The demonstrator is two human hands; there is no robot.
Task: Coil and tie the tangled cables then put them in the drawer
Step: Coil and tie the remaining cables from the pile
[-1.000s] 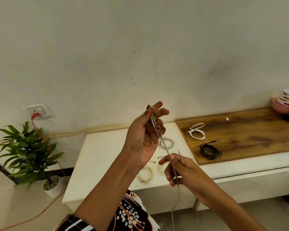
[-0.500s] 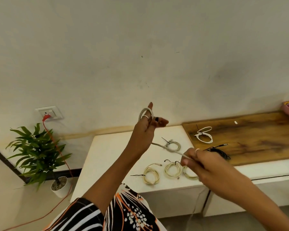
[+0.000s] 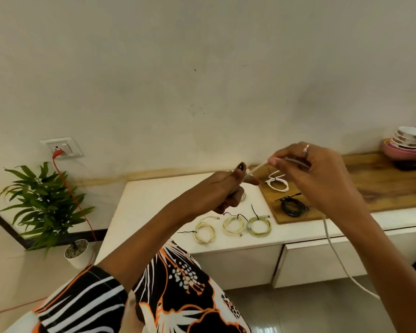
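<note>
Above the white bench (image 3: pixel 154 207), I pinch the cable (image 3: pixel 257 167) in my left hand (image 3: pixel 222 191) while my right hand (image 3: pixel 322 174), fingers curled round it, draws it taut. The short span runs left to right between them, the slack trailing down from my right hand; five tied coils (image 3: pixel 234 224) lie below.

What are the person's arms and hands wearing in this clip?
The left hand has dark nail polish on the thumb; its sleeve, black-and-white striped with orange trim, ends above the elbow. The right hand has a ring on one finger; its forearm is bare.
</note>
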